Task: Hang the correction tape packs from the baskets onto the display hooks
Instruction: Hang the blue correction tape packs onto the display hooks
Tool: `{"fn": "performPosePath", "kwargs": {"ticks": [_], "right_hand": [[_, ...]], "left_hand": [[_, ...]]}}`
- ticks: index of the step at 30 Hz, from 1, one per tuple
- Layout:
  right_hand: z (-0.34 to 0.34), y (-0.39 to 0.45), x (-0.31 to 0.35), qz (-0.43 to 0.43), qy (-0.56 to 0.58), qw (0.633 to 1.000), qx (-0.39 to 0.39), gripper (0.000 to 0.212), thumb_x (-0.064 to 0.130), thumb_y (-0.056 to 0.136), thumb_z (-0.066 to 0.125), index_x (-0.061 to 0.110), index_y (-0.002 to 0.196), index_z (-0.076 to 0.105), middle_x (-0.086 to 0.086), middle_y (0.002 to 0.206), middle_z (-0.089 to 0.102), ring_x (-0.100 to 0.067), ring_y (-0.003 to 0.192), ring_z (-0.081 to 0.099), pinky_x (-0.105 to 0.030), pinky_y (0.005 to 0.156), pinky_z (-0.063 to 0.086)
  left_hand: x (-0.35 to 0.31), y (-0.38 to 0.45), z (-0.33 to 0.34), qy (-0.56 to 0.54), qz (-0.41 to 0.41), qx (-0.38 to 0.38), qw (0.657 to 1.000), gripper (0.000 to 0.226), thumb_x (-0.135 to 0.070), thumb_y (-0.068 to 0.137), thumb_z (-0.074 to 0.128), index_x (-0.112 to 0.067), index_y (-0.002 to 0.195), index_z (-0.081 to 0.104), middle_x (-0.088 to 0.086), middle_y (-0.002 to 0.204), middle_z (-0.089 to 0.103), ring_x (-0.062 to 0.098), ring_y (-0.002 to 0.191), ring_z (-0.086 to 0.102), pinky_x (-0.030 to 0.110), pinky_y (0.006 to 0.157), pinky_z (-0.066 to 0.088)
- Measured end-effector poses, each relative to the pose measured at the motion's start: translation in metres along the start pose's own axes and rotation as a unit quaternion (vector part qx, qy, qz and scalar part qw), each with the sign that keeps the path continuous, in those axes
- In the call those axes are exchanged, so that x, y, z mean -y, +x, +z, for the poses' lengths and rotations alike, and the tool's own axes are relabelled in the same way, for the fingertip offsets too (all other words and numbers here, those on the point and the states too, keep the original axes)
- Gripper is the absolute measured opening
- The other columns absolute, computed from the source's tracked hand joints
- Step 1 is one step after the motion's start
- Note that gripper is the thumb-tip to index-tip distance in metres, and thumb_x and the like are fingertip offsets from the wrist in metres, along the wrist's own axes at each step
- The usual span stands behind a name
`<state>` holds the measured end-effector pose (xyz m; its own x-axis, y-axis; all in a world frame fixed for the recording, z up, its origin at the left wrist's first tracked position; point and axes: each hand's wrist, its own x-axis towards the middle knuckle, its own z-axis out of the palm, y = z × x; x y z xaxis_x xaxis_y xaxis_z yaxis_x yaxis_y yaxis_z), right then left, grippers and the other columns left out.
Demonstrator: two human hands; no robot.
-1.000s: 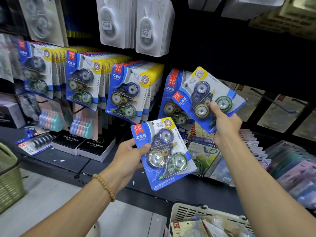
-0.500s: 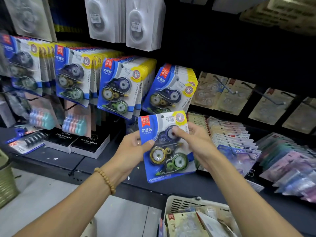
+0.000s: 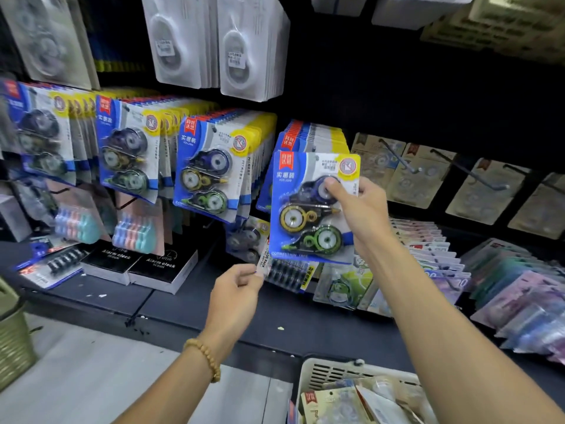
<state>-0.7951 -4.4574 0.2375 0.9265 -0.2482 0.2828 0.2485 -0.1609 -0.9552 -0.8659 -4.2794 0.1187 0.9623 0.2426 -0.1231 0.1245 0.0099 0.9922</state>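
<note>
The right hand [image 3: 362,214] is now alone gripping the correction tape pack [image 3: 312,206], lifting it before the fourth hanging stack [image 3: 315,137], while the left hand [image 3: 237,296] (having let go) is pinching a lower pack's edge [image 3: 264,261].

A dark, nearly black display wall [image 3: 412,96] is seen across the top of the frame, dimly lit toward the upper right. A dark shelf ledge [image 3: 321,325] is run across the middle, from the left edge to the lower right. Pale grey floor tiles [image 3: 91,377] are shown at lower left, brightly lit. Two black alarm clock boxes [image 3: 140,264] are laid on the ledge at centre left. A woven green basket [image 3: 12,341] is cut off at the left edge.
</note>
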Motion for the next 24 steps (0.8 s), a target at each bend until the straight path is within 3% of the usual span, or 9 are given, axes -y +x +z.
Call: {"fn": "performPosePath", "kwargs": {"ticks": [4,6,10,16,18,21,24], "right_hand": [[0.013,0.019,0.011,0.004,0.017,1.000,-0.020,0.007,0.022,0.092,0.074,0.020,0.087,0.070,0.007,0.087,0.072,-0.008,0.081,0.063,-0.023,0.070,0.049],[0.015,0.023,0.009,0.020,0.011,0.999,-0.026,0.009,0.024,0.091,0.074,0.018,0.086,0.071,0.005,0.086,0.072,-0.010,0.080,0.062,-0.025,0.070,0.048],[0.016,0.023,0.002,0.029,0.001,0.999,-0.043,0.040,0.034,0.085,0.077,-0.002,0.101,0.070,-0.009,0.092,0.074,-0.012,0.077,0.057,-0.032,0.073,0.046],[0.018,0.025,-0.002,0.017,-0.045,0.998,-0.044,0.017,0.032,0.088,0.076,0.016,0.093,0.071,0.002,0.094,0.074,-0.016,0.085,0.065,-0.034,0.078,0.053],[0.021,0.024,-0.004,0.003,-0.063,0.997,-0.047,0.018,0.035,0.088,0.076,0.019,0.092,0.069,0.002,0.097,0.072,-0.017,0.089,0.065,-0.035,0.079,0.054],[0.024,0.026,-0.002,-0.009,-0.049,0.996,-0.073,0.020,0.036,0.090,0.074,0.016,0.092,0.068,0.004,0.092,0.070,-0.009,0.076,0.058,-0.026,0.065,0.045],[0.028,0.028,-0.002,-0.006,-0.032,0.995,-0.092,0.025,0.037,0.090,0.074,0.013,0.093,0.071,0.005,0.087,0.071,-0.007,0.071,0.055,-0.026,0.066,0.046]], "left_hand": [[0.014,-0.001,-0.002,0.057,-0.005,0.022,0.998,0.010,-0.020,0.096,0.066,-0.020,0.107,0.066,-0.006,0.083,0.066,0.011,0.074,0.059,0.031,0.082,0.048],[0.019,-0.001,-0.005,0.069,-0.016,0.029,0.997,0.015,-0.024,0.096,0.065,-0.020,0.111,0.065,-0.006,0.086,0.067,0.010,0.076,0.059,0.029,0.083,0.046],[0.026,-0.002,-0.011,0.083,-0.032,0.033,0.995,0.015,-0.026,0.097,0.065,-0.022,0.111,0.065,-0.004,0.094,0.069,0.013,0.079,0.061,0.028,0.084,0.046],[0.030,-0.004,-0.012,0.089,-0.030,0.034,0.995,0.014,-0.026,0.097,0.064,-0.023,0.111,0.064,-0.006,0.097,0.070,0.012,0.078,0.062,0.025,0.077,0.044],[0.030,-0.004,-0.010,0.089,-0.031,0.041,0.995,0.014,-0.026,0.098,0.064,-0.024,0.112,0.063,-0.006,0.100,0.070,0.011,0.084,0.063,0.023,0.079,0.045],[0.030,-0.003,-0.007,0.094,-0.030,0.051,0.994,0.017,-0.029,0.098,0.064,-0.025,0.114,0.062,-0.006,0.104,0.069,0.011,0.093,0.065,0.025,0.086,0.048],[0.031,-0.003,-0.006,0.100,-0.029,0.058,0.993,0.018,-0.030,0.098,0.063,-0.026,0.115,0.062,-0.006,0.107,0.069,0.010,0.102,0.065,0.030,0.095,0.051]]}}
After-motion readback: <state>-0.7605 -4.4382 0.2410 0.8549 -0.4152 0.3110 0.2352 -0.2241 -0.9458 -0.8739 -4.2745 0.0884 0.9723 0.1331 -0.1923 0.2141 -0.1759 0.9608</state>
